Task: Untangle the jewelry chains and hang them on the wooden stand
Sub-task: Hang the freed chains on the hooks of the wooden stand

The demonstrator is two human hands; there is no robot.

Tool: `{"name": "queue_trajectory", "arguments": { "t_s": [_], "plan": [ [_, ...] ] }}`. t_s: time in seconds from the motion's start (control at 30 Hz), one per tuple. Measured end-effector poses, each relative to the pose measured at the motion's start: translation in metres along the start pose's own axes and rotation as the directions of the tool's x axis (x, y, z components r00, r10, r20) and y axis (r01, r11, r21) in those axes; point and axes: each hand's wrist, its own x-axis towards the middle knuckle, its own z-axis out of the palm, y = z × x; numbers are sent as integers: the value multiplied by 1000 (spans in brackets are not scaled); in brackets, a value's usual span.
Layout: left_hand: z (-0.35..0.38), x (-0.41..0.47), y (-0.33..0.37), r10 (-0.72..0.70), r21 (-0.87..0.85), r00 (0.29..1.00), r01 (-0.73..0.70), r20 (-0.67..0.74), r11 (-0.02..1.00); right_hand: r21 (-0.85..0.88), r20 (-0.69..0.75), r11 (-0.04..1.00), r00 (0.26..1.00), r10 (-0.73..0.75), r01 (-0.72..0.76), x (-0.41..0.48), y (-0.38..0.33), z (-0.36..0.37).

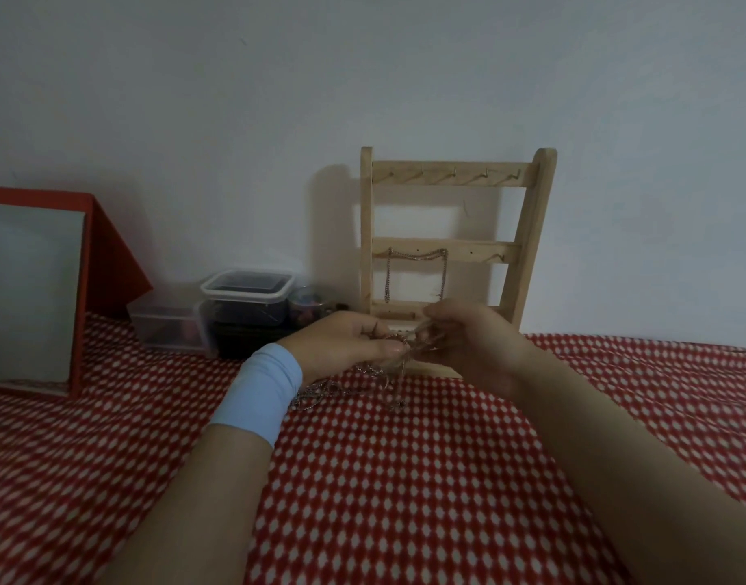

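A wooden stand (447, 247) with rows of small hooks leans upright against the wall. One silver chain (417, 268) hangs from two hooks on its middle bar. In front of the stand's base, my left hand (341, 339) and my right hand (468, 335) meet fingertip to fingertip, both pinching a tangle of thin chains (405, 352). More of the tangled chains (320, 394) trails down onto the red cloth below my left wrist, which wears a pale blue band. The fingers hide the knot itself.
The surface is covered by a red cloth with white dots (405, 479). At the back left stand clear plastic boxes (244, 306), a small jar (306, 308) and a red frame with a grey panel (33, 289). A plain wall lies behind.
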Motion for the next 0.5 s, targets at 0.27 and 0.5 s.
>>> {"name": "queue_trajectory", "arguments": {
  "t_s": [0.27, 0.5],
  "plan": [
    [-9, -1, -1, 23, -63, 992, -30, -120, 998, 132, 38, 991, 998, -43, 37, -3, 2, -1],
    [-15, -4, -7, 95, -474, 970, -194, -225, 859, -423, -185, 905, 981, -52, -32, 3, 3, -5]
  ]
}}
